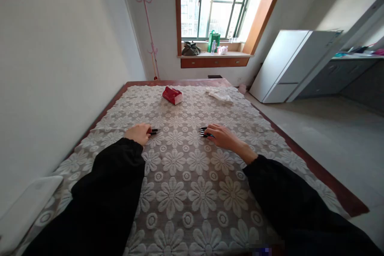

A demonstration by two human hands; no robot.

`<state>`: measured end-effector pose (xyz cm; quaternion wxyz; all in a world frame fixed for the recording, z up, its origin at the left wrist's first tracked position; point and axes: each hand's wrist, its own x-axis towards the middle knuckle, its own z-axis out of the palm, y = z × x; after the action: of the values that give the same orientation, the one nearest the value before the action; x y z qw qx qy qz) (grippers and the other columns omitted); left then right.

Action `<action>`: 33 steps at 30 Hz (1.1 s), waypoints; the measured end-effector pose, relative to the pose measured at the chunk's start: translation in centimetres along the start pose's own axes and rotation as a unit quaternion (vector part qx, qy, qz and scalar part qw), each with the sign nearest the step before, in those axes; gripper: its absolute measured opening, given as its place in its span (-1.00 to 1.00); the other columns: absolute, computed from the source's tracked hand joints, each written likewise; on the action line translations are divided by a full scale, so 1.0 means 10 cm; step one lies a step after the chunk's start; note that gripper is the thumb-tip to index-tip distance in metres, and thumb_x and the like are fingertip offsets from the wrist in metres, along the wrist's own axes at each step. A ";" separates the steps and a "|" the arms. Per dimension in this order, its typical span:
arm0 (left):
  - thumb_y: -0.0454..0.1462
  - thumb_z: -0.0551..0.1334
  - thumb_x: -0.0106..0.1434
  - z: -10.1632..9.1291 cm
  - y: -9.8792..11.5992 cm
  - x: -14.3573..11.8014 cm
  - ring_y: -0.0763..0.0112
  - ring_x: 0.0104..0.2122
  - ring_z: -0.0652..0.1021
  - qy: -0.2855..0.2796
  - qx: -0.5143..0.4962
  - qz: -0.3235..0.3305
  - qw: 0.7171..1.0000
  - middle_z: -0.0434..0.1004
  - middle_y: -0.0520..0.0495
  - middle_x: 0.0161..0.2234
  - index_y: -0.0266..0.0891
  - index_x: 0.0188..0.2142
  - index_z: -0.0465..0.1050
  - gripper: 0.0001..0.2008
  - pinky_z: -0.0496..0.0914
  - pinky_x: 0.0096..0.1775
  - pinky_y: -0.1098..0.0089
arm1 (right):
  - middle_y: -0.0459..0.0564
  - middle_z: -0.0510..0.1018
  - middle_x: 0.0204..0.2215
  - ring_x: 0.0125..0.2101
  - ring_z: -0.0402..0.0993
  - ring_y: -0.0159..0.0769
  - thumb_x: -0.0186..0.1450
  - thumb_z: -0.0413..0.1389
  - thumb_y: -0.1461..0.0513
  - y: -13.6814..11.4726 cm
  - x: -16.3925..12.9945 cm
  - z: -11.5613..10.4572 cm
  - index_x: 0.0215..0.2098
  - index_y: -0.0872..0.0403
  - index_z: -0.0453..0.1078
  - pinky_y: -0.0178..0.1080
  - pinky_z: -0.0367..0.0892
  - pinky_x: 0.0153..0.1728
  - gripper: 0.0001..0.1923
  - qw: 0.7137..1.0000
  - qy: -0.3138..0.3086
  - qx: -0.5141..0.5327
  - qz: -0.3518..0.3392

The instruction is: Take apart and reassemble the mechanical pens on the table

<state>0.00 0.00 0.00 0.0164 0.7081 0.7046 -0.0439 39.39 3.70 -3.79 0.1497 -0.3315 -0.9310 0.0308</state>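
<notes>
Several slim black pens (205, 135) sit gripped in the left hand (138, 133) and right hand (221, 136) over floral lace tablecloth (198, 162).

Tablecloth (202, 195): matt cloth, rough with raised flowers.
Table (349, 202): smooth, reddish-brown, wood-look edges.
Packet (171, 95), near the surface's far edge: glossy red wrapper, plastic-looking.
Bag (222, 96), by the far right corner: thin, crumpled, whitish plastic.
Pens (155, 130), well in from the edges: smooth, dark, plastic-looking.
Slab (33, 196), along the left edge: smooth, white.
Sleeves (111, 184): matt black cloth.
</notes>
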 end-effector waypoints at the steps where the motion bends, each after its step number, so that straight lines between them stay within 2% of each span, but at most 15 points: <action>1: -0.29 0.16 0.32 -0.03 0.02 -0.01 0.08 -0.03 0.60 0.002 -0.004 -0.001 1.000 0.62 -0.20 -0.07 -0.17 -0.14 0.54 -0.81 0.42 -0.09 0.24 | 0.06 0.58 -0.16 -0.11 0.51 -0.15 0.42 0.10 0.29 0.01 0.00 -0.01 -0.06 0.02 0.50 -0.18 0.37 -0.09 -0.82 1.000 0.001 0.003 -0.002; 4: -0.28 0.15 0.34 -0.15 0.12 -0.08 0.05 -0.09 0.62 0.020 -0.048 0.009 0.999 0.64 -0.21 -0.14 -0.18 -0.10 0.52 -0.79 0.44 -0.12 0.20 | 0.09 0.59 -0.13 -0.09 0.49 -0.13 0.43 0.07 0.28 -0.02 0.00 -0.02 -0.04 0.02 0.49 -0.13 0.37 -0.05 -0.80 0.999 0.029 0.016 -0.013; 6: -0.28 0.15 0.34 -0.24 0.26 -0.15 0.12 -0.15 0.64 0.036 -0.148 0.058 0.987 0.65 -0.16 -0.16 -0.17 -0.04 0.50 -0.75 0.46 -0.12 0.22 | 0.10 0.60 -0.12 -0.08 0.48 -0.12 0.44 0.06 0.26 -0.10 0.02 -0.02 -0.05 0.02 0.49 -0.09 0.35 0.01 -0.80 0.996 0.072 0.046 -0.018; 7: -0.28 0.15 0.32 -0.27 0.35 -0.20 0.18 -0.18 0.65 0.042 -0.227 0.096 0.968 0.66 -0.12 -0.14 -0.16 0.02 0.48 -0.71 0.48 -0.13 0.25 | 0.09 0.60 -0.12 -0.07 0.48 -0.12 0.44 0.06 0.25 -0.16 0.03 -0.02 -0.06 0.01 0.48 -0.08 0.35 0.03 -0.82 0.993 0.094 0.073 -0.016; 8: -0.24 0.18 0.32 -0.29 0.46 -0.25 0.22 -0.23 0.65 0.044 -0.311 0.129 0.941 0.66 -0.11 -0.14 -0.15 0.03 0.46 -0.70 0.51 -0.19 0.28 | 0.09 0.60 -0.13 -0.06 0.49 -0.12 0.44 0.08 0.22 -0.23 0.05 -0.01 -0.07 0.01 0.48 -0.07 0.34 0.05 -0.84 0.987 0.114 0.109 -0.014; 10: -0.11 0.27 0.29 -0.30 0.69 -0.35 0.25 -0.29 0.65 0.035 -0.461 0.163 0.871 0.65 -0.12 -0.20 -0.19 -0.11 0.47 -0.75 0.54 -0.29 0.31 | 0.09 0.60 -0.09 -0.01 0.49 -0.12 0.44 0.13 0.13 -0.38 0.09 0.02 -0.02 0.00 0.46 -0.07 0.35 0.08 -0.80 0.973 0.128 0.192 -0.009; 12: -0.04 0.36 0.23 -0.25 0.91 -0.43 0.23 -0.26 0.66 0.023 -0.581 0.171 0.796 0.65 -0.12 -0.24 -0.22 -0.17 0.42 -0.66 0.58 -0.29 0.30 | 0.10 0.59 -0.03 0.01 0.50 -0.14 0.42 0.16 0.09 -0.52 0.12 0.05 0.06 0.00 0.41 -0.09 0.36 0.06 -0.71 0.954 0.128 0.272 -0.004; 14: 0.01 0.43 0.16 -0.15 1.08 -0.48 0.22 -0.25 0.67 0.004 -0.653 0.162 0.739 0.66 -0.14 -0.23 -0.23 -0.18 0.40 -0.56 0.61 -0.28 0.27 | 0.06 0.61 -0.07 -0.14 0.53 -0.24 0.42 0.16 0.08 -0.60 0.14 0.07 0.07 0.03 0.39 -0.19 0.39 -0.10 -0.68 0.938 0.101 0.331 0.005; 15: 0.02 0.45 0.13 -0.08 1.13 -0.48 0.22 -0.25 0.67 -0.003 -0.671 0.155 0.725 0.67 -0.15 -0.22 -0.24 -0.19 0.40 -0.53 0.61 -0.28 0.26 | 0.01 0.62 -0.17 -0.24 0.52 -0.29 0.43 0.13 0.08 -0.62 0.15 0.07 0.03 0.05 0.40 -0.24 0.36 -0.18 -0.72 0.938 0.082 0.335 0.011; 17: 0.05 0.47 0.10 0.06 1.17 -0.46 0.22 -0.27 0.67 -0.007 -0.661 0.148 0.736 0.67 -0.16 -0.19 -0.24 -0.23 0.42 -0.52 0.61 -0.30 0.26 | -0.06 0.58 -0.34 -0.37 0.44 -0.36 0.48 0.04 0.12 -0.62 0.14 0.08 -0.09 0.07 0.44 -0.30 0.26 -0.28 -0.78 0.949 0.041 0.313 0.016; 19: 0.05 0.43 0.14 0.20 1.15 -0.41 0.23 -0.29 0.65 0.017 -0.583 0.157 0.797 0.67 -0.14 -0.23 -0.24 -0.25 0.48 -0.57 0.58 -0.29 0.27 | -0.07 0.55 -0.37 -0.38 0.40 -0.36 0.49 0.02 0.14 -0.59 0.13 0.08 -0.14 0.08 0.45 -0.31 0.18 -0.31 -0.77 0.967 0.008 0.255 0.017; 21: 0.02 0.38 0.22 0.33 1.10 -0.36 0.28 -0.30 0.62 0.077 -0.453 0.181 0.870 0.67 -0.10 -0.26 -0.21 -0.24 0.55 -0.65 0.54 -0.20 0.27 | -0.03 0.56 -0.32 -0.35 0.40 -0.34 0.49 0.00 0.17 -0.58 0.11 0.10 -0.16 0.09 0.45 -0.30 0.11 -0.30 -0.78 0.982 -0.013 0.187 0.017; 23: -0.02 0.29 0.31 0.43 1.06 -0.33 0.31 -0.32 0.59 0.107 -0.345 0.203 0.910 0.67 -0.07 -0.25 -0.17 -0.13 0.57 -0.70 0.50 -0.16 0.27 | 0.01 0.58 -0.27 -0.33 0.40 -0.32 0.51 -0.04 0.19 -0.60 0.09 0.12 -0.17 0.09 0.44 -0.28 0.06 -0.30 -0.75 0.991 -0.036 0.125 0.013; 26: -0.05 0.21 0.38 0.51 1.04 -0.33 0.31 -0.33 0.59 0.114 -0.266 0.243 0.926 0.67 -0.08 -0.17 -0.14 -0.02 0.54 -0.69 0.48 -0.16 0.27 | 0.03 0.61 -0.33 -0.39 0.39 -0.29 0.54 -0.11 0.16 -0.65 0.07 0.14 -0.17 0.10 0.45 -0.22 -0.04 -0.35 -0.67 0.995 -0.071 0.057 0.031; 33: -0.08 0.08 0.44 0.48 1.08 -0.38 0.13 -0.12 0.62 0.101 -0.180 0.265 0.942 0.68 -0.15 -0.14 -0.14 -0.08 0.61 -0.65 0.45 -0.10 0.21 | 0.08 0.64 -0.40 -0.48 0.36 -0.27 0.53 -0.10 0.16 -0.71 0.08 0.15 -0.14 0.13 0.47 -0.17 -0.15 -0.39 -0.66 0.993 -0.111 -0.015 0.022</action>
<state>10.55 -4.32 -4.91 0.0835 0.8549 0.4860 0.1610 34.07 -1.23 -3.88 0.0397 -0.3485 -0.9348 0.0568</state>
